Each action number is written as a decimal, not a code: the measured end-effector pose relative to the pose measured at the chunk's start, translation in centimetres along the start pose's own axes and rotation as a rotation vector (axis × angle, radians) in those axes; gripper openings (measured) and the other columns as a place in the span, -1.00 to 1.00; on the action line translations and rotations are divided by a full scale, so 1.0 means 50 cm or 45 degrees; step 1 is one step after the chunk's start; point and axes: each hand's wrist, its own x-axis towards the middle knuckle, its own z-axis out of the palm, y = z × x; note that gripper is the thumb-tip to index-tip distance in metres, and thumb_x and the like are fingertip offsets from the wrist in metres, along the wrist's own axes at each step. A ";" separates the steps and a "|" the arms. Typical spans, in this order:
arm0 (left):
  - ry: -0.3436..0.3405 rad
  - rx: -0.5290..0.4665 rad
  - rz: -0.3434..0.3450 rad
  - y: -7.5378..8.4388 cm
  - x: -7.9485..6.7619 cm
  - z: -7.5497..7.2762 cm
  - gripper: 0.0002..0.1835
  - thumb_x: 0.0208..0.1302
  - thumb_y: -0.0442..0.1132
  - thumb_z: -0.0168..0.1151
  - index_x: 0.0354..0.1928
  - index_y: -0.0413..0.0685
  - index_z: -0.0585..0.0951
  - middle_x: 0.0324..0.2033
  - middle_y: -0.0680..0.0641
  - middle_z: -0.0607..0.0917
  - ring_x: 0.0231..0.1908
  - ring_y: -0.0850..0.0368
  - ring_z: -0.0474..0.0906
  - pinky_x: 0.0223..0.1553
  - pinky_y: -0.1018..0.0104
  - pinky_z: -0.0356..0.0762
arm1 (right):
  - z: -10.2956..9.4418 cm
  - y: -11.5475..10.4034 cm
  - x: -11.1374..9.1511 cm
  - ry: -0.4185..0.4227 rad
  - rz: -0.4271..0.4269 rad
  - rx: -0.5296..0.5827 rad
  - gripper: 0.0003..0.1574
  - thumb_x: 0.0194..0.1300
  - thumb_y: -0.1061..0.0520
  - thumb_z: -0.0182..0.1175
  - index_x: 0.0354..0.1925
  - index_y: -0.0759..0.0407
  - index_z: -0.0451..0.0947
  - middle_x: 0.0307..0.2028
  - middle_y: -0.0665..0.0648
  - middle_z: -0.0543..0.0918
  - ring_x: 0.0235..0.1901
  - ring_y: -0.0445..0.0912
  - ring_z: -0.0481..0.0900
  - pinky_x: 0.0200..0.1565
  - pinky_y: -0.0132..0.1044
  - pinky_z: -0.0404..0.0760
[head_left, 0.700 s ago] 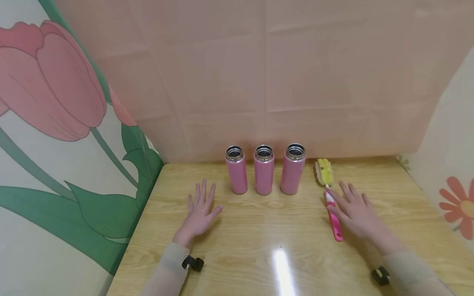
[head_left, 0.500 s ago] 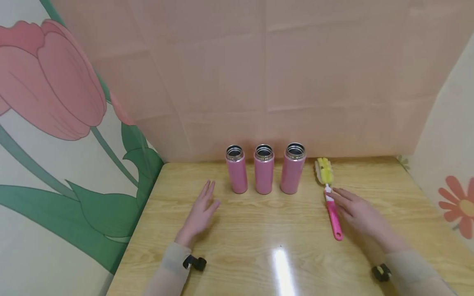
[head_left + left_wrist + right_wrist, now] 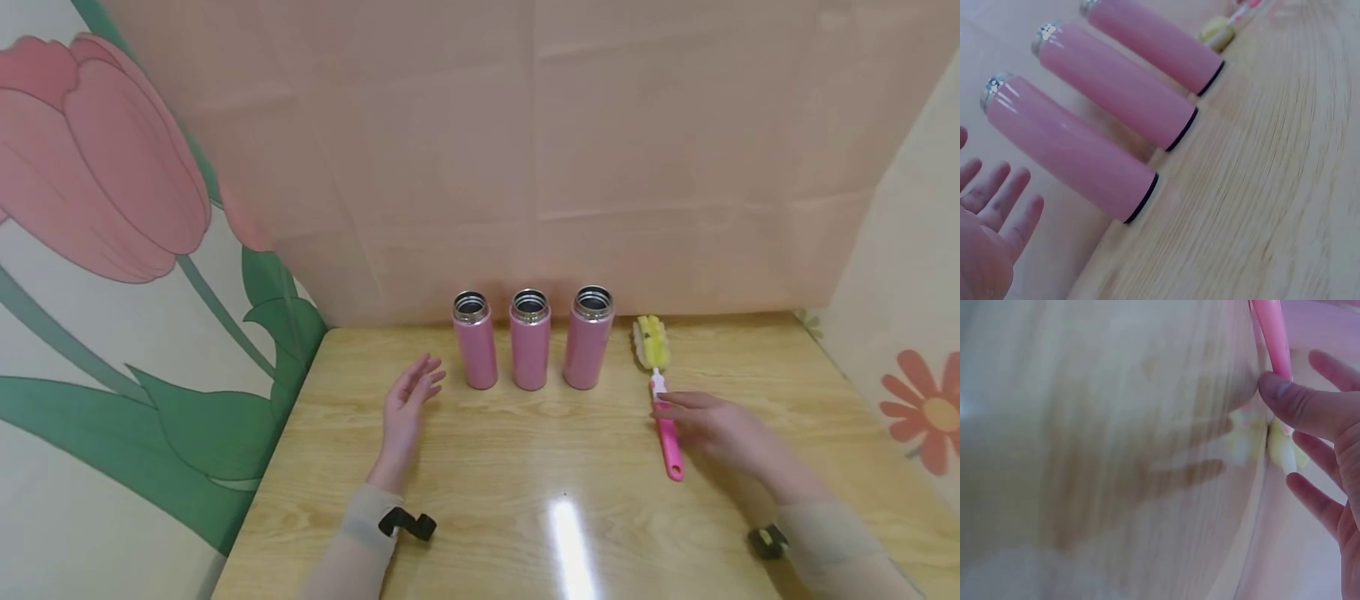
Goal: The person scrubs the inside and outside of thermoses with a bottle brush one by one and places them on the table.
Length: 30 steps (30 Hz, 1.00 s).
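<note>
Three pink vacuum bottles stand upright in a row, their steel mouths uncovered: a left bottle (image 3: 476, 346), a middle bottle (image 3: 530, 346) and a right bottle (image 3: 588, 342). To their right lies a bottle brush (image 3: 670, 450) with a pink handle and a yellow-and-white sponge head. My right hand (image 3: 727, 433) hovers over the upper handle, fingers spread loosely; in the right wrist view the thumb (image 3: 1297, 403) overlaps the handle, and I cannot tell whether it touches. Left of the bottles my left hand (image 3: 405, 404) is raised with bent, relaxed fingers, holding nothing.
Everything stands on a wood-grain table (image 3: 480, 483). A pink cloth (image 3: 450, 167) hangs along its back edge. Flower-patterned walls (image 3: 127, 208) border the left and right sides. A dark wrist camera (image 3: 408, 523) sits on the left wrist.
My left hand has turned from flat, spread fingers to a sideways, loosely bent pose. The right hand's fingers have drawn closer together over the brush handle. Bottles and brush stay put.
</note>
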 end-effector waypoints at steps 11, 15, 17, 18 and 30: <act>0.000 -0.034 -0.101 -0.011 0.000 0.022 -0.51 0.65 -0.25 0.14 0.51 -0.21 0.45 0.35 -0.27 0.62 0.32 -0.29 0.56 0.29 0.02 0.60 | 0.007 -0.002 0.010 -0.073 -0.236 -0.070 -0.40 -0.04 0.24 0.58 0.04 -0.11 0.84 0.18 0.20 0.76 0.11 0.28 0.69 0.02 0.34 0.67; 0.013 -0.016 -0.144 -0.013 -0.005 0.024 -0.52 0.65 -0.24 0.14 0.51 -0.14 0.47 0.34 -0.23 0.64 0.30 -0.22 0.59 0.31 -0.04 0.58 | 0.003 -0.009 0.011 -0.101 -0.294 -0.137 -0.54 0.19 0.18 0.38 0.06 -0.11 0.83 0.19 0.18 0.75 0.12 0.24 0.70 0.04 0.33 0.67; 0.015 -0.011 -0.158 -0.013 -0.006 0.025 -0.52 0.66 -0.23 0.13 0.51 -0.15 0.47 0.33 -0.24 0.64 0.30 -0.22 0.59 0.31 -0.07 0.58 | 0.004 -0.010 0.010 -0.107 -0.322 -0.178 -0.59 0.33 0.12 0.24 0.08 -0.12 0.82 0.19 0.14 0.76 0.12 0.21 0.71 0.02 0.31 0.68; 0.014 -0.008 -0.162 -0.013 -0.007 0.025 -0.52 0.66 -0.24 0.13 0.51 -0.17 0.46 0.33 -0.24 0.64 0.30 -0.22 0.59 0.31 -0.08 0.58 | 0.002 -0.013 0.010 -0.110 -0.338 -0.199 -0.58 0.36 0.12 0.19 0.09 -0.12 0.82 0.19 0.13 0.76 0.12 0.20 0.71 0.02 0.30 0.69; 0.028 -0.041 -0.136 -0.008 -0.011 0.030 -0.53 0.66 -0.31 0.09 0.50 -0.30 0.44 0.31 -0.32 0.64 0.26 -0.26 0.61 0.31 -0.17 0.56 | 0.005 -0.041 0.034 -0.227 -0.481 -0.366 -0.35 0.11 0.31 0.26 0.16 -0.07 0.77 0.20 0.19 0.75 0.13 0.20 0.72 -0.01 0.23 0.74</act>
